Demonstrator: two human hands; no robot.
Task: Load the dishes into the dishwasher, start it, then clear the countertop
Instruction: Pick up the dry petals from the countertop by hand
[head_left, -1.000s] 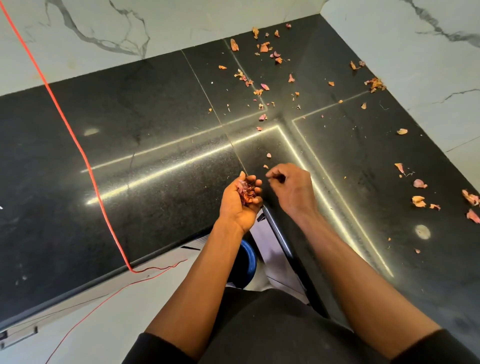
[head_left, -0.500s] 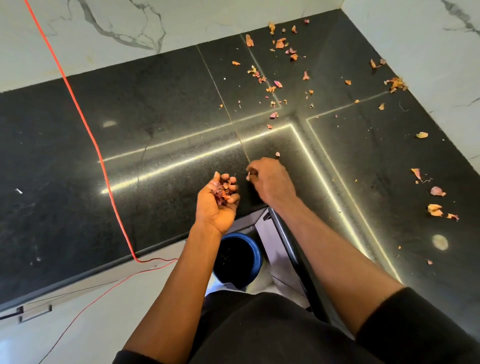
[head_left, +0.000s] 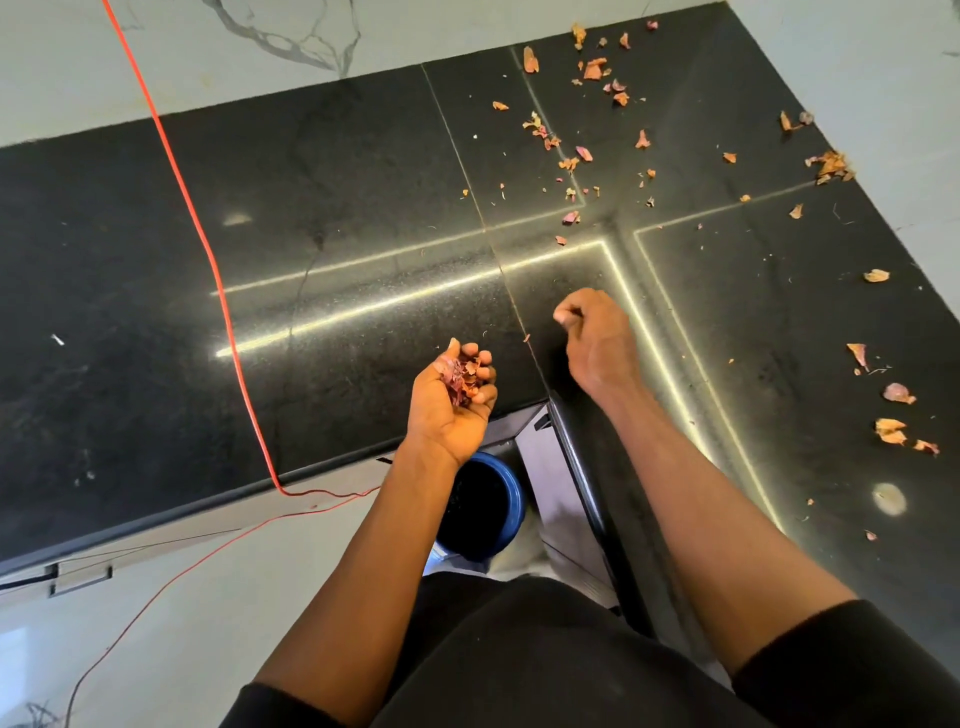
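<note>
Left hand (head_left: 449, 405) cups peels (head_left: 464, 375); right hand (head_left: 597, 338) perhaps pinching.

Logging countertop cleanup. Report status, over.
Left hand cups gathered peels. Right hand pinched at countertop, catch unseen. Loose peels litter far corner and right side. Red cable crosses left countertop.

No readable text, label, brand, number or sign anywhere in view. Black stone tabletop (head_left: 337, 208) plain, only light streaks and seams. Orange cord (head_left: 208, 249) unmarked. Blue bucket (head_left: 514, 493) below tabletop edge shows no print. Pale veined wall (head_left: 260, 67) plain. Peel scraps (head_left: 595, 67) carry no writing.
</note>
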